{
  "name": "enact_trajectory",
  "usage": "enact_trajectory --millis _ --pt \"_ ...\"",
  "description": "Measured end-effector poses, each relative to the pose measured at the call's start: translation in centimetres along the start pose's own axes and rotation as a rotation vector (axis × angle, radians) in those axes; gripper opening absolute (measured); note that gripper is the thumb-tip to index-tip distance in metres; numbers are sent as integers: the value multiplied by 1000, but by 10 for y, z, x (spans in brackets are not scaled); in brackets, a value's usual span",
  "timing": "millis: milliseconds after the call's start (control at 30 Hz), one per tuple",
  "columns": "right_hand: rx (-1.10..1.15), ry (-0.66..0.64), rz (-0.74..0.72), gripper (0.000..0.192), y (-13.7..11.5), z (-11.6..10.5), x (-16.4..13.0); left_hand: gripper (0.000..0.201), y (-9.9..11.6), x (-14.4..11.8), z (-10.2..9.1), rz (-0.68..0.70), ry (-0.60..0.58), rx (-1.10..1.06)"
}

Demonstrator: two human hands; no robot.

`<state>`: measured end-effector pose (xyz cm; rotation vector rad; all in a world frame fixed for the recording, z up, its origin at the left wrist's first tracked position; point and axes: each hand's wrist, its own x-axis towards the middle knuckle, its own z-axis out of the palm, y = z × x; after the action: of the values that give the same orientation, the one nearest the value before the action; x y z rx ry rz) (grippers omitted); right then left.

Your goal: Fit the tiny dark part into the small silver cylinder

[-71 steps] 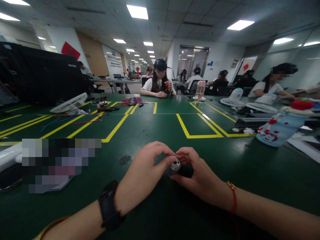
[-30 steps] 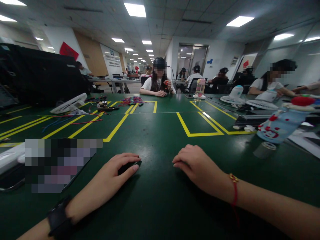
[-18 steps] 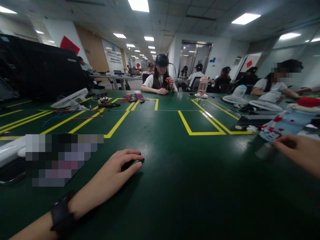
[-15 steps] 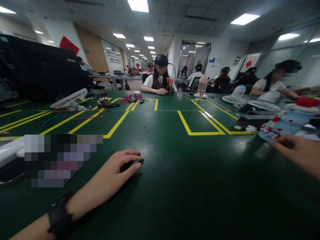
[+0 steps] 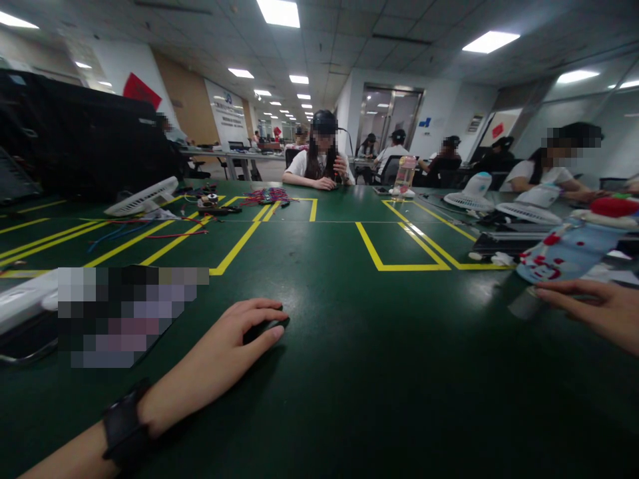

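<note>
My left hand (image 5: 244,329) rests on the green table (image 5: 349,372), its fingers stretched forward and the thumb apart. Between thumb and fingers is a dark patch; I cannot tell whether it is shadow or a thing. A black watch (image 5: 127,422) circles that wrist. At the right edge, my right hand (image 5: 594,306) has its fingertips together at the end of a small translucent, roll-like piece (image 5: 524,304), which looks blurred. Just behind it stands a light-blue cup or bottle (image 5: 562,253) with a red and white top.
Yellow tape lines (image 5: 414,267) mark the table. Tangled wires (image 5: 267,195) lie toward the far side, near a white fan (image 5: 142,197). More fans (image 5: 472,191) stand at the right, beside a clear bottle (image 5: 403,176). Across the table sits a person (image 5: 319,159). A black case-like object (image 5: 84,140) is at left.
The fingers of my right hand have straightened a little at the translucent piece. My left hand stays on the table. The view has shifted slightly.
</note>
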<state>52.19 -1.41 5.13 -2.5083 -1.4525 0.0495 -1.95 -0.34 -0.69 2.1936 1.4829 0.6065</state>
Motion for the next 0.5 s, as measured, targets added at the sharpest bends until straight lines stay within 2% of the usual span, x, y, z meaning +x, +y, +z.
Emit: enact_trajectory --millis 167,333,500 --pt "58 58 12 45 -12 -2 -10 32 1 -1 0 1 4 -4" --pt "22 99 66 48 -8 0 -4 34 3 -1 -1 -4 -13 -5" --pt "17 58 2 46 -4 0 -6 35 3 -2 -1 4 -5 4"
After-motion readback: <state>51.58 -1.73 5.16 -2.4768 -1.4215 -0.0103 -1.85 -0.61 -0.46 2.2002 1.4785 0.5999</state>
